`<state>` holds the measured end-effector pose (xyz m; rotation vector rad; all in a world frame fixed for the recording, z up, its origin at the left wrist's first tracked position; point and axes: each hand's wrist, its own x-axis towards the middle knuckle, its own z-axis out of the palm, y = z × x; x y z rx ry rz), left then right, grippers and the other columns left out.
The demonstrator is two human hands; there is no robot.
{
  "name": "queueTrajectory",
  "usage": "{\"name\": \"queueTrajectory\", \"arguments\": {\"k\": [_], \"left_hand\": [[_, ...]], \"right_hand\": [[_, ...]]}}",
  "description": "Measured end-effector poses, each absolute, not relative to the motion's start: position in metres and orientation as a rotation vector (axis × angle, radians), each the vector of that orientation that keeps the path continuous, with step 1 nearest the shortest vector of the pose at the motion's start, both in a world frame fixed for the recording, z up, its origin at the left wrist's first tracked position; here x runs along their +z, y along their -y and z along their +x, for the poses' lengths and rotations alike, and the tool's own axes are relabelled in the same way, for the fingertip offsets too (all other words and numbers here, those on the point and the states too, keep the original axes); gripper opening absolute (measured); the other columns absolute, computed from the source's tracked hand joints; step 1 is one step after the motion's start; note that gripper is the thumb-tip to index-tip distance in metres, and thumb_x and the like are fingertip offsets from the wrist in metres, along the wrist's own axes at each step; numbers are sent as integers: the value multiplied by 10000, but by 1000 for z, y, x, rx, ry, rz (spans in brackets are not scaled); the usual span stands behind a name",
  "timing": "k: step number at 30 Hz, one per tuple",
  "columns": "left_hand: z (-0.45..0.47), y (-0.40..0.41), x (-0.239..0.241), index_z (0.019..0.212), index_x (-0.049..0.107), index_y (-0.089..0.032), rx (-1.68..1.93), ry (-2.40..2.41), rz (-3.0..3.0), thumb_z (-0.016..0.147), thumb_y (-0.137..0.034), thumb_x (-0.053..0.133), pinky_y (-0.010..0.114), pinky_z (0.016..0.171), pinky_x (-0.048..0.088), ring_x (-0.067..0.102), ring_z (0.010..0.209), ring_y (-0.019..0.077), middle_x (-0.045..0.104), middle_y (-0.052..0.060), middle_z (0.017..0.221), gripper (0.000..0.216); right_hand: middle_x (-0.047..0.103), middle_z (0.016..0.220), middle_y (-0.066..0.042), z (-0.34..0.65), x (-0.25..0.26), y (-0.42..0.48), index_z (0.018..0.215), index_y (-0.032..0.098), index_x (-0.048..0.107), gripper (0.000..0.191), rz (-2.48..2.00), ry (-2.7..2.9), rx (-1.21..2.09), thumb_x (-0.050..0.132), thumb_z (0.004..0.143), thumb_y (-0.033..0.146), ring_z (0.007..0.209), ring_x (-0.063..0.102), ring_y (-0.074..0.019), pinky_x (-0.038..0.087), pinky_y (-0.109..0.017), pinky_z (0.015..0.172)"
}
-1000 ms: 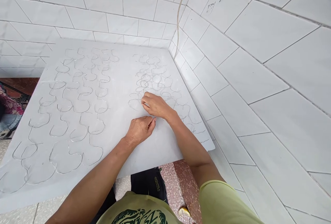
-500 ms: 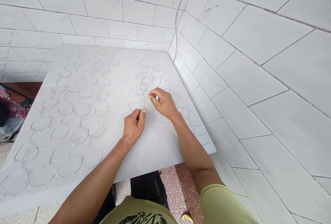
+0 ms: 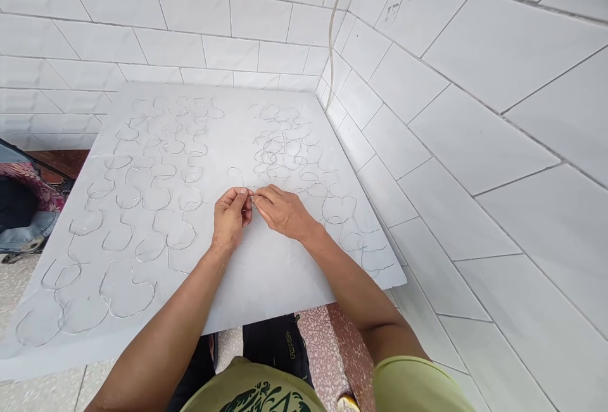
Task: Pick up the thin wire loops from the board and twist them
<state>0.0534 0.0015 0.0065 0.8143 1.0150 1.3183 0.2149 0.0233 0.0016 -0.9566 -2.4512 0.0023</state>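
Thumb and fingers of my left hand (image 3: 230, 217) are pinched on a thin bent wire (image 3: 234, 168), whose curved end rises above the fingertips. My right hand (image 3: 284, 212) is closed beside it, its fingertips meeting the left ones on the same wire; the part between them is mostly hidden. Both hands are over the middle of a pale grey tabletop (image 3: 266, 279). Beyond and right of my right hand lies a tangle of similar curved wires (image 3: 292, 152). Left of my left hand, several S-shaped wires (image 3: 128, 288) lie spread in rough columns.
White tiled walls (image 3: 475, 114) meet at the corner behind and right of the table. A pale cable (image 3: 331, 38) hangs down that corner. Clothing and a bag-like bundle (image 3: 31, 209) are beyond the table's left edge. A black item (image 3: 273, 345) shows below the front edge.
My right hand has moved left and down, from near the tangle to my left hand. The fingertips, apart before, now meet on the wire. The camera view has shifted slightly.
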Motion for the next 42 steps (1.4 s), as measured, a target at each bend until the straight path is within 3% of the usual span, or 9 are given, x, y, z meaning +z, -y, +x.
{"name": "queueTrajectory", "arguments": {"k": [3, 8, 13, 16, 19, 24, 29, 34, 42], "left_hand": [[50, -3, 7, 828, 558, -199, 1284, -1016, 827, 876, -415, 636, 208, 426, 258, 424, 508, 83, 455, -36, 664, 235], [47, -2, 9, 759, 509, -198, 1196, -941, 868, 884, -388, 621, 211, 432, 246, 427, 502, 81, 434, -35, 649, 253], [49, 1, 14, 716, 495, -191, 1066, -874, 976, 877, -331, 608, 223, 446, 289, 455, 521, 88, 492, -12, 686, 242], [49, 1, 16, 685, 484, -187, 982, -831, 997, 867, -289, 592, 234, 460, 308, 471, 527, 94, 499, -1, 687, 235], [47, 1, 17, 633, 437, -194, 939, -819, 969, 840, -261, 592, 240, 439, 279, 425, 483, 87, 446, -11, 634, 268], [45, -1, 15, 740, 567, -193, 966, -917, 958, 864, -392, 684, 229, 402, 185, 323, 419, 66, 381, -54, 569, 262], [44, -4, 8, 833, 700, -173, 1140, -1080, 984, 815, -447, 768, 238, 433, 209, 318, 430, 61, 367, -66, 556, 283], [44, -5, 8, 847, 756, -170, 1234, -1138, 941, 800, -420, 779, 252, 455, 217, 276, 465, 75, 336, -65, 534, 256], [44, 2, 14, 807, 779, -184, 1116, -1237, 1224, 821, -477, 756, 252, 464, 258, 309, 489, 88, 375, -46, 530, 294]], "right_hand": [[682, 1118, -119, 214, 4, -21, 1037, 199, 658, 255, -965, 2293, 164, 405, 1049, 221, 983, 608, -207, 467, -347, 731], [686, 1003, -109, 221, 20, -22, 940, 198, 663, 283, -1146, 1814, 399, 449, 1046, 350, 901, 627, -200, 485, -347, 762], [716, 953, -95, 236, 32, -34, 919, 173, 709, 429, -1113, 1545, 1144, 517, 1002, 548, 822, 659, -175, 499, -315, 727], [718, 962, -90, 242, 33, -38, 930, 164, 726, 411, -986, 1493, 1469, 610, 947, 558, 802, 662, -161, 506, -300, 718], [716, 922, -69, 246, 32, -39, 921, 165, 731, 353, -936, 1498, 1589, 718, 878, 515, 754, 639, -143, 492, -281, 671], [693, 832, -49, 248, 30, -40, 922, 161, 745, 331, -915, 1456, 1637, 720, 883, 488, 695, 624, -134, 473, -271, 609], [646, 735, -27, 241, 21, -43, 833, 168, 707, 337, -1006, 1402, 1545, 698, 888, 501, 634, 603, -124, 460, -255, 552], [660, 747, -18, 231, 13, -42, 970, 176, 697, 282, -995, 1374, 1512, 682, 888, 445, 604, 607, -123, 464, -252, 528], [626, 681, 5, 229, 14, -37, 994, 189, 713, 209, -1211, 1422, 1252, 561, 897, 294, 541, 542, -107, 423, -238, 498]]}}
